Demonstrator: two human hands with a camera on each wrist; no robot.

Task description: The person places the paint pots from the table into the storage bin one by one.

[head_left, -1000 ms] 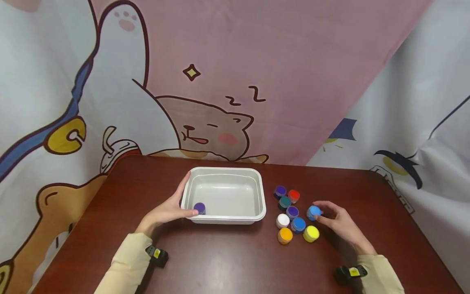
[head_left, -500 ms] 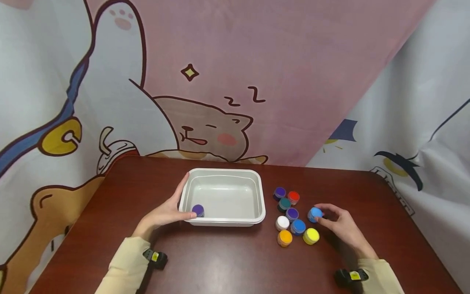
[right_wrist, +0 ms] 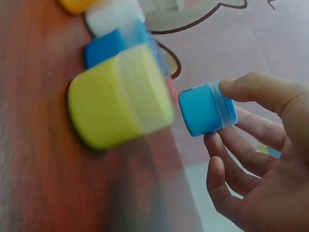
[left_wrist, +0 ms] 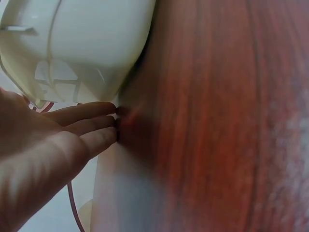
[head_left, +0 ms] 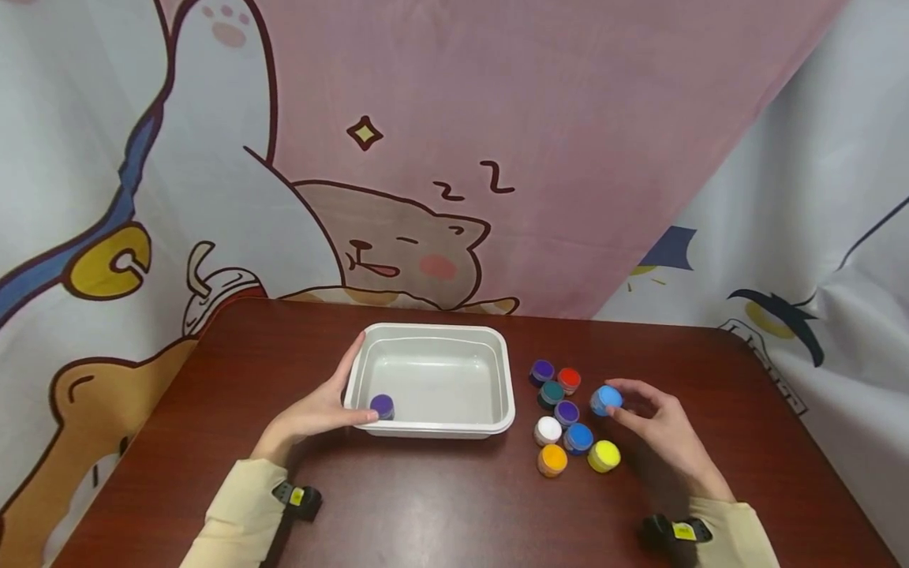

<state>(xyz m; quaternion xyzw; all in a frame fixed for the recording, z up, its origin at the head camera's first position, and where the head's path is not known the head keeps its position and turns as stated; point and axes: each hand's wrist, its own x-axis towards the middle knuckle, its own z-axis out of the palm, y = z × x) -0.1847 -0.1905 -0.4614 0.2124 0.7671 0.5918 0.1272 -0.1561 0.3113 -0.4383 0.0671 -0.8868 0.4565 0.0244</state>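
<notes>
My right hand (head_left: pixel 663 430) pinches a small light blue paint pot (head_left: pixel 606 401) between thumb and fingers. In the right wrist view this pot (right_wrist: pixel 206 108) is tipped sideways, the thumb on its clear lid and fingertips underneath. At its left end a white plastic tray (head_left: pixel 440 426) is held by my left hand (head_left: pixel 316 414), the thumb over the front rim and the fingers along the outer side. The left wrist view shows those fingers (left_wrist: pixel 87 121) beside the tray wall, tips down at the tabletop. One purple pot (head_left: pixel 382 406) stands inside the tray, near the left thumb.
Right of the tray, several pots cluster on the brown table (head_left: pixel 426 505): purple, red (head_left: pixel 569 380), green (head_left: pixel 551 394), white (head_left: pixel 548 430), blue (head_left: pixel 578 438), orange (head_left: pixel 552 460) and yellow (head_left: pixel 604 456). A cartoon-printed cloth (head_left: pixel 554 158) hangs behind the table.
The light blue pot has risen slightly with my right hand, away from the yellow pot. My left hand keeps its place on the tray. The head view has shifted a little.
</notes>
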